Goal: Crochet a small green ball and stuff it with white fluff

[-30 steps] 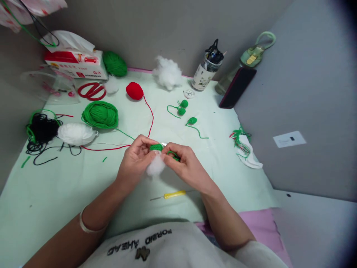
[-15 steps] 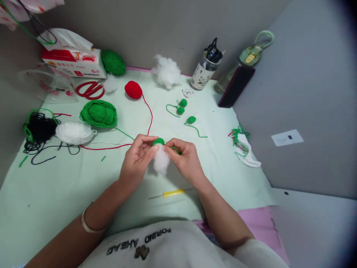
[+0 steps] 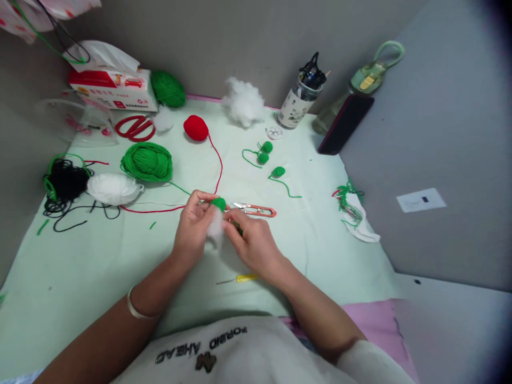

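Observation:
My left hand (image 3: pixel 189 228) pinches a small green crocheted piece (image 3: pixel 218 203) between thumb and fingers. White stuffing (image 3: pixel 216 230) hangs from the underside of that piece. Against the stuffing's right side, the thumb and fingertips of my right hand (image 3: pixel 256 241) are closed on it, and a bit of green yarn shows under that palm. Just beyond the right hand lie orange-handled thread snips (image 3: pixel 262 210). A crochet hook with a yellow handle (image 3: pixel 245 278) rests below, its right end hidden by my right forearm.
Green yarn (image 3: pixel 147 162), white yarn (image 3: pixel 114 189), black yarn (image 3: pixel 69 180) and a red ball (image 3: pixel 196 128) lie left. Red scissors (image 3: pixel 136 128) sit by a tissue pack (image 3: pixel 114 89). Small green crocheted balls (image 3: pixel 263 158), a stuffing heap (image 3: pixel 245 102), pen jar (image 3: pixel 298 104) and phone (image 3: pixel 346 125) stand farther back.
Both hands have shifted slightly left with the crocheted piece, and my right hand has turned lower beside the stuffing. The orange snips, hidden before, now show. The view has shifted a little.

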`<state>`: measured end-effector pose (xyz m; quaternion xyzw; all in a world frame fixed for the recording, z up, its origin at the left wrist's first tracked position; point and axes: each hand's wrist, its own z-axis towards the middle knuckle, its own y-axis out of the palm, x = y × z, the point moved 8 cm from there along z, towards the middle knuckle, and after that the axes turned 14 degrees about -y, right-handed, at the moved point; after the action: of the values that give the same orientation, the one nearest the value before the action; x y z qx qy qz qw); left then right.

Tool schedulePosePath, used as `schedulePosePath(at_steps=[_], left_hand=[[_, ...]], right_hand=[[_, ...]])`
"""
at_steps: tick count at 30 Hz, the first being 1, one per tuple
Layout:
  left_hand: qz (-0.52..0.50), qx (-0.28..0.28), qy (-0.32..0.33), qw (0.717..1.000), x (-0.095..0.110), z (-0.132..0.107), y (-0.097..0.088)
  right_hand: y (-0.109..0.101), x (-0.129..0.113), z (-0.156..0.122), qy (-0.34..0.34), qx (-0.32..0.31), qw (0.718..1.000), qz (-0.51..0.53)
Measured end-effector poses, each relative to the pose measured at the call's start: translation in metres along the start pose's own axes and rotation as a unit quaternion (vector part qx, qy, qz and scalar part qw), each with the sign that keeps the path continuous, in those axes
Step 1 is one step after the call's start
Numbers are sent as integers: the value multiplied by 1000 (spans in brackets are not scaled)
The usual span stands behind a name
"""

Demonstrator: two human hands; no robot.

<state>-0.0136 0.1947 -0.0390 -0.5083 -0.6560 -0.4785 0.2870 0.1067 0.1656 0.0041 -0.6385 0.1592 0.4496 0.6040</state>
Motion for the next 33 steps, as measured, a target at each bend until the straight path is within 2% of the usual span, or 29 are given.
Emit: schedulePosePath(at_steps=[3,6,8,10,13,15,16,18,20,22,28,33], left_hand=[[-22,2,0,1000,0,2,-2],[-34,5,0,999,2,0,-3],[-34,1,-3,999,3,-2,-2],[-28,-12,-8,999,3,-4,1],[-9,-31,-14,999,2,-9,7],[6,-28,-3,1000,3,-12,9],[11,-22,8,1000,5,-14,9],[16,-8,31,999,8,-15,8],[21,-1,46,999,10,-16,8],[31,-4,47,998,10,-14,9],[52,-28,27,998,5,-8,11],[64,-62,-6,996,2,-9,14]], right_hand=[[-17,15,2,19,-4,997,-80],[-32,9,3,-29,28,998,-49],[-44,-1,2,-77,96,992,19],[-50,-5,2,-94,145,977,127],[-39,4,4,-38,136,930,338],[-32,15,5,20,142,910,388],[-31,20,4,42,151,915,371],[-29,23,4,57,139,942,300],[-24,21,6,46,93,968,230],[-21,18,7,34,53,981,182],[-20,19,5,34,22,990,133],[-25,24,1,54,68,992,97]])
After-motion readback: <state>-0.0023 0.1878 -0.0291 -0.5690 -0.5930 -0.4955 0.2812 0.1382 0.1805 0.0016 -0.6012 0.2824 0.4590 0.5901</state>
